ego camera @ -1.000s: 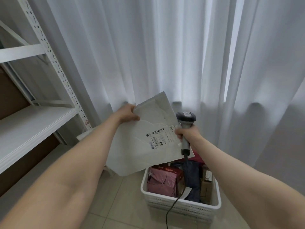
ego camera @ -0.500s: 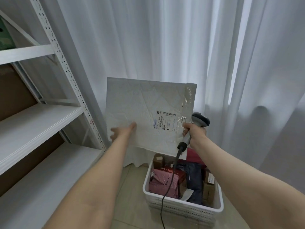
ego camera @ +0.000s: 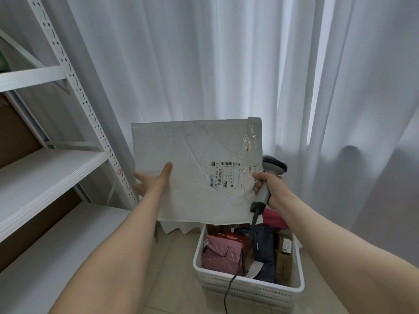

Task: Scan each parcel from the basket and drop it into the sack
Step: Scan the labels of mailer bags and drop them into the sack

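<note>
Up and square it comes! A second ago the parcel hung tilted, one corner high; now its top edge sits level and the whole flat face looks back at the person.

It is held in the air before the curtain, above and just behind the basket. The left hand has it by the left edge, thumb laid on the front and fingers reaching round behind, so the parcel is pinched between them. The right hand is curled tight round the handle of the scanner, right at the parcel's right edge, with the cable trailing down over the basket.

How far along? Early to middle, I'd say. A pink packet, a dark bag and brown boxes wait in the basket. The sack is out of view, so nobody can count what has gone in. This parcel looks presented for its scan, but the scanner's head sits past the right edge and not aimed at the barcode, so I judge the scan not done, with the drop after it.

The parcel's longer side runs left to right. The label is low on the right half, the barcode lies level, and the taped flap closes the right end.
</note>
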